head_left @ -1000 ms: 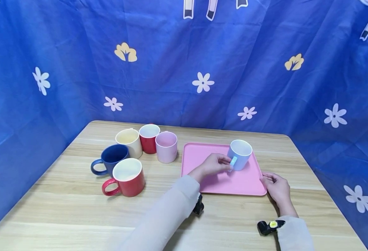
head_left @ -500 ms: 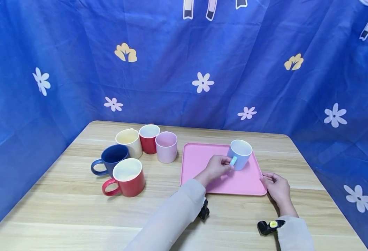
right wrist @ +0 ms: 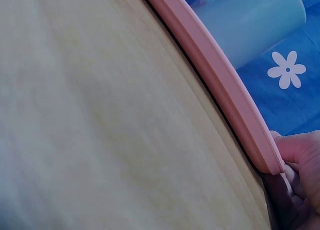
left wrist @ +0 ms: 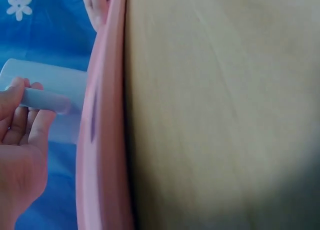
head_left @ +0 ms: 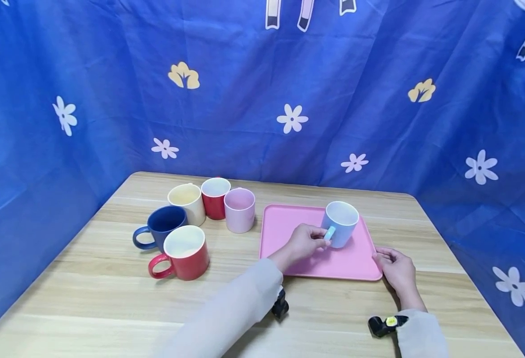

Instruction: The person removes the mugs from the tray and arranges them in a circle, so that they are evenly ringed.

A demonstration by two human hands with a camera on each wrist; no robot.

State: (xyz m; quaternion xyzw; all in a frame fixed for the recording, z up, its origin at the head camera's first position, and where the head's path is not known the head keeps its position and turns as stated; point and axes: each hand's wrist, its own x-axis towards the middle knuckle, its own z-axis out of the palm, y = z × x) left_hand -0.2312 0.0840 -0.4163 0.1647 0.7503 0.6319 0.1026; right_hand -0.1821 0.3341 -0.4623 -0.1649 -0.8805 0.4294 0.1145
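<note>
A light blue mug (head_left: 342, 226) with a white inside stands upright on the right half of a pink tray (head_left: 285, 219). My left hand (head_left: 305, 242) pinches its handle between thumb and fingers, which the left wrist view shows close up on the handle (left wrist: 47, 99). At the tray's near right corner, my right hand (head_left: 396, 270) holds the edge. In the right wrist view the thumb (right wrist: 295, 146) lies over the rim and the other fingers curl below it, partly hidden.
Left of the tray stand a lilac mug (head_left: 239, 214), a dark red mug (head_left: 215, 203), a cream mug (head_left: 191, 206), a navy mug (head_left: 166, 226) and a red mug (head_left: 186, 256). A blue patterned cloth (head_left: 226, 99) hangs around the wooden table (head_left: 110, 308).
My left hand has drawn the light blue mug slightly left and nearer to me on the tray. My right hand stays at the tray's corner. The head view has shifted a little.
</note>
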